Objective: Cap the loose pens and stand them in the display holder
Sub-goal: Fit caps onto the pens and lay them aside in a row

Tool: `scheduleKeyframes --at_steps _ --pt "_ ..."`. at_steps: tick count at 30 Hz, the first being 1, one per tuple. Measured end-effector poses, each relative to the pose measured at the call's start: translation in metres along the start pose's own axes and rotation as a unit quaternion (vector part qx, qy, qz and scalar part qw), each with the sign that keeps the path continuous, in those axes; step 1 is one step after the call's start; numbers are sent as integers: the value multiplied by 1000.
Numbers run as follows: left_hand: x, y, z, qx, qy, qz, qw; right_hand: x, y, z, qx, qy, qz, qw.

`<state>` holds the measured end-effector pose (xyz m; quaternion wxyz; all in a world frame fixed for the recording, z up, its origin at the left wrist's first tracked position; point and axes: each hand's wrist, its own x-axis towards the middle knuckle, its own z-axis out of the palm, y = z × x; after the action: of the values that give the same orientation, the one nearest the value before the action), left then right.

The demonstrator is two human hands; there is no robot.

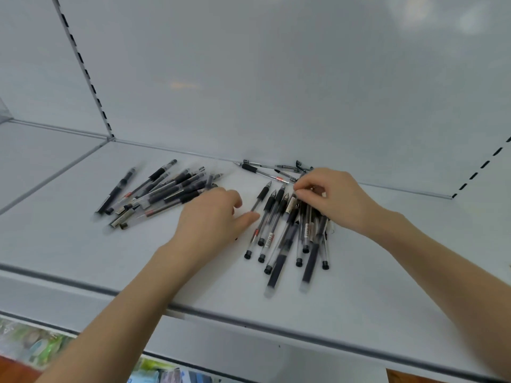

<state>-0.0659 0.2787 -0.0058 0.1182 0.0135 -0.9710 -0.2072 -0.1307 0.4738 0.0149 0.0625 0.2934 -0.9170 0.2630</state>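
Shelf (pixel 110 261): white, flat, with a white back panel (pixel 276 78) rising at its far edge and a slotted upright (pixel 83 67) at far left.

Left pile of pens (pixel 157 192): a loose heap of clear-barrelled pens with black grips, lying flat on the left part of the shelf, mostly pointing far-right to near-left. Several overlap one another.

Right pile of pens (pixel 287 233): a fanned cluster lying flat on the right part of the shelf, tips pointing far, butt ends near. Many tips show bare and uncapped. Two darker, frosted pens lie nearest the front edge.

Far group of pens (pixel 265 171): a few lying along the junction of shelf and back panel, just beyond the right hand.

Left hand (pixel 213 217): palm down between the two piles, fingers loosely curled and reaching toward the left pile, thumb stretched right and close to the nearest pen of the right pile. Whether it holds anything cannot be told.

Right hand (pixel 331 197): palm down over the far end of the right pile, fingertips (pixel 300 193) drawn narrow together at the pen tips. Whether a single pen or cap is pinched cannot be told.

Packaged goods (pixel 36 344): blurred, on a lower level at near left.
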Motion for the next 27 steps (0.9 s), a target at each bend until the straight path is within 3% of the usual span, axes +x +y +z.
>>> scheduleKeyframes --at_steps 8,13,21,27 --pt "3 7 1 46 -9 16 999 14 36 -19 -25 56 97 993" --pt "3 9 2 -1 26 15 1000 9 52 -25 -19 60 138 988" --pt "2 21 5 -45 34 13 998 26 61 -20 -21 48 147 988" --pt "0 20 5 -61 44 4 997 39 64 -14 -80 -25 146 986"
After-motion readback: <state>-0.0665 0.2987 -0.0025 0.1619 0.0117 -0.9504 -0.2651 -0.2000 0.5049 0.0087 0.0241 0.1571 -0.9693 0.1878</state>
